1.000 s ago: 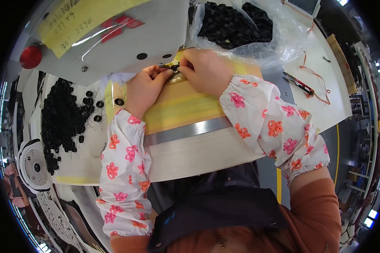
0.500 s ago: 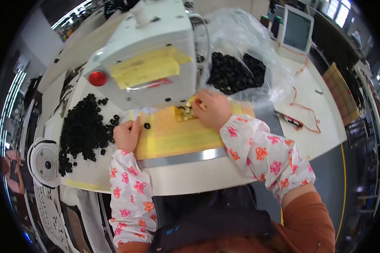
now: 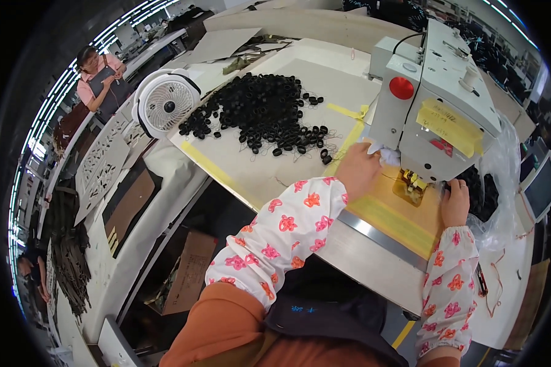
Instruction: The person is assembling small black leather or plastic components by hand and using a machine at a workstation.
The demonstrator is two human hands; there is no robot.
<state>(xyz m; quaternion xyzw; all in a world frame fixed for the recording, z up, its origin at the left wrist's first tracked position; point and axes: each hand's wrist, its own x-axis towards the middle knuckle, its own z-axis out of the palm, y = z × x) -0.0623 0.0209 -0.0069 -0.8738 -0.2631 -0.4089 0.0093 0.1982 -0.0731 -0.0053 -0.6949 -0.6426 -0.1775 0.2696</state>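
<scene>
My left hand point(image 3: 360, 170) rests on the yellow work plate point(image 3: 398, 214) just left of the white sewing machine point(image 3: 438, 107). Its fingertips pinch a crumpled white scrap point(image 3: 384, 155) beside the machine's base. My right hand point(image 3: 456, 202) lies to the right of the brass needle clamp point(image 3: 413, 183), its curled fingers touching black rings in a clear plastic bag point(image 3: 502, 177); what they hold is hidden. Both forearms wear white sleeves with pink flowers.
A large heap of black rings point(image 3: 263, 113) is spread over the table's left part, with yellow tape strips around it. A white fan point(image 3: 165, 107) stands at the table's left end. Another person point(image 3: 101, 79) stands far left. Cardboard boxes point(image 3: 187, 272) sit on the floor.
The view has swung left and down. My left hand went from flat on the yellow plate to the machine's base at the white scrap. My right hand left the clamp for the bag.
</scene>
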